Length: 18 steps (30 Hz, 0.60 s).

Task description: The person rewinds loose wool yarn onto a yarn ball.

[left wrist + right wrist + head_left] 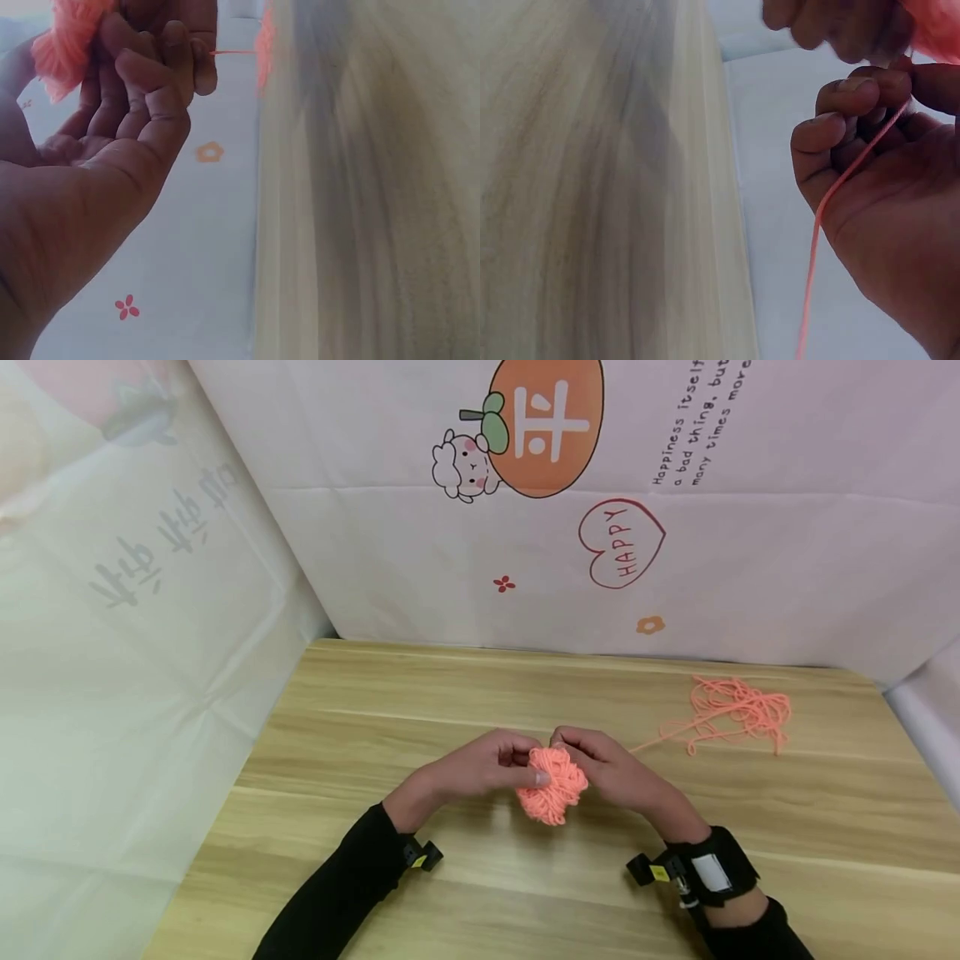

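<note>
A coral-pink ball of yarn (553,789) is held above the table by my left hand (487,766), its thumb lying across the front of the ball. Close against the ball's right side, my right hand (611,768) pinches the yarn strand (855,161) between thumb and forefinger. In the right wrist view the strand crosses the palm and runs downward. From the right hand it stretches to a loose heap of the same yarn (742,710) at the back right. The left wrist view shows the fingertips of both hands close together beside the ball (67,49).
Under the hands is a wood-grain table (420,693). A white printed cloth (420,568) hangs along its back edge, and another pale cloth (150,693) hangs at the left. Each wrist carries a strapped-on camera, such as the right one (648,868).
</note>
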Each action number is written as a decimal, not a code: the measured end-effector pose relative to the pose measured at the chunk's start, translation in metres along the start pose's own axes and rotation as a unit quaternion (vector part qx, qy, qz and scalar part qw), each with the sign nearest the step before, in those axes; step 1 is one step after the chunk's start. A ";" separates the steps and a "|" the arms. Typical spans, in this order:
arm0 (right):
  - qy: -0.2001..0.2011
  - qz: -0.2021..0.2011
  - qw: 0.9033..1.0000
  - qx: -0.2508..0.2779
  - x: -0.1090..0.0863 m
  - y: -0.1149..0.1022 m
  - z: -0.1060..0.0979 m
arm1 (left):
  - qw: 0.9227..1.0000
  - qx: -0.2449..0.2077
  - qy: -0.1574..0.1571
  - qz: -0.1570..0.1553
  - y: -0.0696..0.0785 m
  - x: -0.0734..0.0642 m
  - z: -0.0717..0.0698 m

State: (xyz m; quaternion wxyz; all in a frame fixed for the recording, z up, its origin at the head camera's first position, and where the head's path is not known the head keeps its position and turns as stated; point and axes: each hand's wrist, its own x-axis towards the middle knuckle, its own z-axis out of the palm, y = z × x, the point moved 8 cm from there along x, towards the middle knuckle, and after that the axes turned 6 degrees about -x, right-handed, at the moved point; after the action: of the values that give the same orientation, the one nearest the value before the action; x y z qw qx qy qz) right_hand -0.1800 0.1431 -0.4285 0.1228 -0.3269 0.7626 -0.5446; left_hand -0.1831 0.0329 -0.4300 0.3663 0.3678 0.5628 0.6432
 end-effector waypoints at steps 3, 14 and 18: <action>0.008 0.018 1.000 -0.023 0.000 0.003 -0.003 | 0.999 0.025 -0.017 -0.027 -0.006 0.000 0.004; 0.042 0.042 0.996 -0.063 -0.001 -0.004 -0.003 | 0.992 0.083 0.017 -0.095 -0.024 0.001 0.002; 0.062 0.031 0.992 -0.102 0.000 -0.013 -0.006 | 0.983 0.119 0.075 -0.121 -0.026 -0.003 -0.009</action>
State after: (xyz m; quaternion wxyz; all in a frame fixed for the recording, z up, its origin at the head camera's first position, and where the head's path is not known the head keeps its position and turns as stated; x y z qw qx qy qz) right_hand -0.1783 0.1448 -0.4149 0.0581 -0.2791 0.8303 -0.4789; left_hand -0.1888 0.0289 -0.4569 0.3516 0.2889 0.7016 0.5483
